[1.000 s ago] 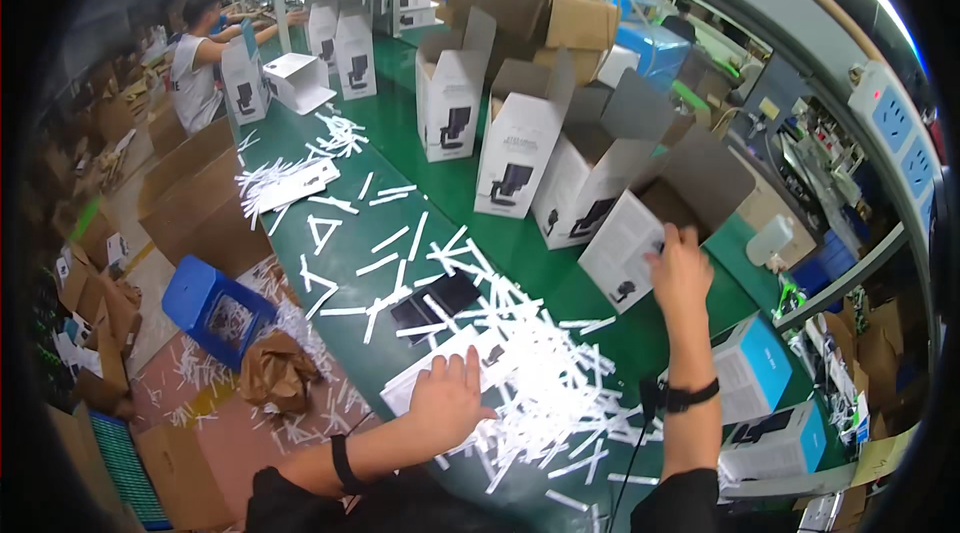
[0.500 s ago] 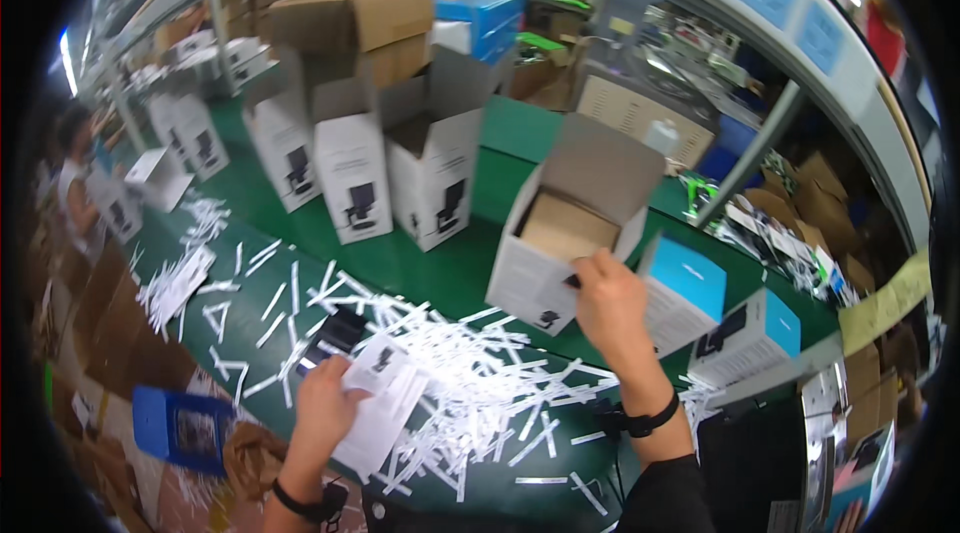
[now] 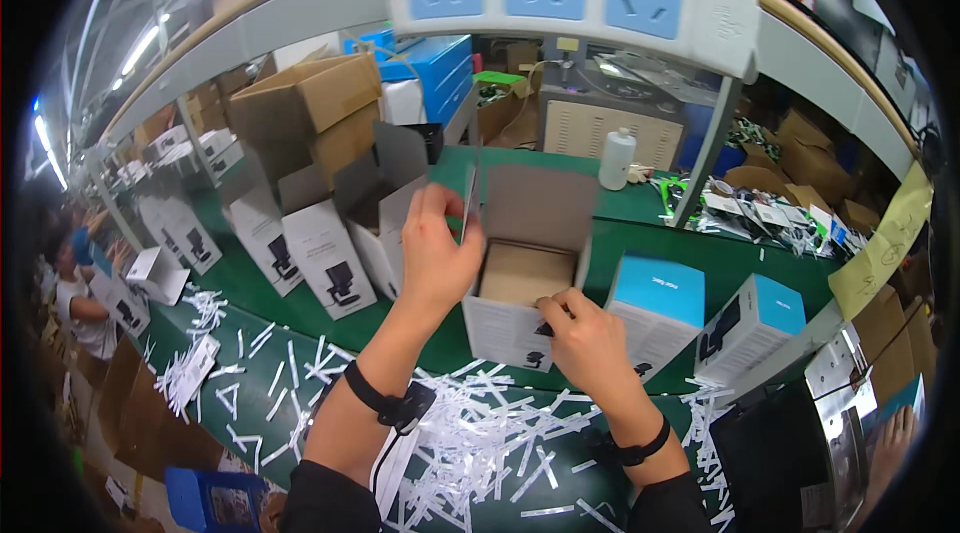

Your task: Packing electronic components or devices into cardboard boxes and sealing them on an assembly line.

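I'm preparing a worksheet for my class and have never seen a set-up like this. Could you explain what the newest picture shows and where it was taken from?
There is no robot here: a person works with two bare hands. A wide fisheye camera on the person's head looks down, so straight edges bend near the rim.

On the green bench lie scattered white paper strips. Open white boxes stand at the left, and two blue-topped boxes at the right.

The left hand appears to hold a thin, flat piece, seen edge-on; I cannot tell what it is. The right hand is at the front rim of the open middle box, which has brown cardboard inside.
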The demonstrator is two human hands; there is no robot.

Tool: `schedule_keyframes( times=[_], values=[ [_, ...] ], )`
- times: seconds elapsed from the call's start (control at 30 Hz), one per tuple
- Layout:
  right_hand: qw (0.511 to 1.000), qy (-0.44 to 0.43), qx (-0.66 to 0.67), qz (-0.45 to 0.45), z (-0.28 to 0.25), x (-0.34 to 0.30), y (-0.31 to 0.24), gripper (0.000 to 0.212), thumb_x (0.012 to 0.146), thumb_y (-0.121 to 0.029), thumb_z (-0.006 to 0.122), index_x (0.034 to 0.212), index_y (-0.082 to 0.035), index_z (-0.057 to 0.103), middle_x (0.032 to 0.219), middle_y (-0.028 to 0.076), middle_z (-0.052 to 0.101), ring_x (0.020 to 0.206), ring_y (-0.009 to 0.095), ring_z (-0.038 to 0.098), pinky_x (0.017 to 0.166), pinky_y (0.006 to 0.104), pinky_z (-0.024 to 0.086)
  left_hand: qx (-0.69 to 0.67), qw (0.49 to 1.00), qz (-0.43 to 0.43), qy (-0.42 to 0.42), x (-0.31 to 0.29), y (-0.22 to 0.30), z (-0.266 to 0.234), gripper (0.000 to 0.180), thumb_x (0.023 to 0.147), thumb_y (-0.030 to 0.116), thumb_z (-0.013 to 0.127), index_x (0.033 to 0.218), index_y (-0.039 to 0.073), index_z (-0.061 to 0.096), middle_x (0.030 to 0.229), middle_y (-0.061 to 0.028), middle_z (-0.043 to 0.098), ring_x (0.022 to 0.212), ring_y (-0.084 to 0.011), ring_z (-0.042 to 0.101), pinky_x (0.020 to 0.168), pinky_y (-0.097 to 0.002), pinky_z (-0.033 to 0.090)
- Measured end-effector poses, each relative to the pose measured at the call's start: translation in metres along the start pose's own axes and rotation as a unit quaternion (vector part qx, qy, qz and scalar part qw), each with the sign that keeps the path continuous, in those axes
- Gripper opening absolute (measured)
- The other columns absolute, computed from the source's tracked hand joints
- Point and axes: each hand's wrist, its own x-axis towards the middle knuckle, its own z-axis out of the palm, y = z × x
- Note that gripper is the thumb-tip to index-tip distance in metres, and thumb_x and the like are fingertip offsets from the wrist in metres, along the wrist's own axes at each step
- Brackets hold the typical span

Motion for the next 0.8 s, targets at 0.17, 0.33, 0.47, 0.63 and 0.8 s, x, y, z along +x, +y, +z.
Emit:
schedule_keyframes(
  times=[0.17, 0.33, 0.47, 0.63, 0.8],
  values=[
    [0.989, 0.108, 0.055, 0.084, -0.017, -0.001, 0.004, 0.042, 0.077, -0.004, 0.082, 0.116, -0.005, 0.068, 0.106, 0.01, 0.06, 0.069, 0.025, 0.062, 0.057, 0.0377, 0.05, 0.112, 0.993, 0.031, 0.011, -0.022, -0.04, 0.02, 0.019, 0.088, 0.007, 0.066, 0.099, -0.001, 0.053, 0.104, -0.0206, 0.052, 0.098, -0.0398, 0.053, 0.088, -0.0473, 0.044],
    [0.974, 0.138, 0.071, 0.162, -0.007, 0.004, 0.011, 0.06, 0.08, -0.009, 0.08, 0.134, -0.001, 0.055, 0.12, 0.018, 0.055, 0.084, 0.034, 0.066, 0.069, 0.0424, 0.054, 0.021, 0.994, 0.073, 0.074, -0.024, -0.042, 0.047, 0.029, 0.09, 0.006, 0.062, 0.115, -0.007, 0.054, 0.116, -0.0256, 0.048, 0.106, -0.0422, 0.051, 0.094, -0.0493, 0.042],
    [0.977, 0.129, 0.073, 0.153, 0.0, 0.001, 0.012, 0.063, 0.08, -0.009, 0.079, 0.136, 0.001, 0.052, 0.122, 0.019, 0.053, 0.086, 0.036, 0.067, 0.069, 0.045, 0.054, 0.081, 0.991, 0.104, 0.019, -0.032, -0.045, 0.052, 0.027, 0.088, 0.004, 0.059, 0.111, -0.009, 0.054, 0.117, -0.0292, 0.045, 0.103, -0.0447, 0.05, 0.093, -0.0528, 0.044],
    [0.977, 0.121, 0.072, 0.161, -0.004, 0.002, 0.016, 0.063, 0.08, -0.01, 0.079, 0.136, 0.0, 0.052, 0.122, 0.019, 0.053, 0.088, 0.036, 0.067, 0.07, 0.0452, 0.055, 0.121, 0.992, 0.013, -0.023, -0.03, -0.03, 0.034, 0.04, 0.079, -0.001, 0.058, 0.117, -0.01, 0.05, 0.115, -0.0267, 0.044, 0.101, -0.0431, 0.05, 0.092, -0.0492, 0.046],
    [0.976, 0.118, 0.066, 0.168, -0.005, 0.001, 0.017, 0.064, 0.08, -0.01, 0.079, 0.136, 0.0, 0.052, 0.124, 0.019, 0.052, 0.09, 0.036, 0.068, 0.07, 0.0449, 0.055, 0.11, 0.991, 0.078, -0.008, -0.033, -0.033, 0.045, 0.061, 0.079, 0.005, 0.071, 0.13, -0.013, 0.043, 0.128, -0.0309, 0.042, 0.108, -0.0463, 0.053, 0.098, -0.0461, 0.046]
  ],
)
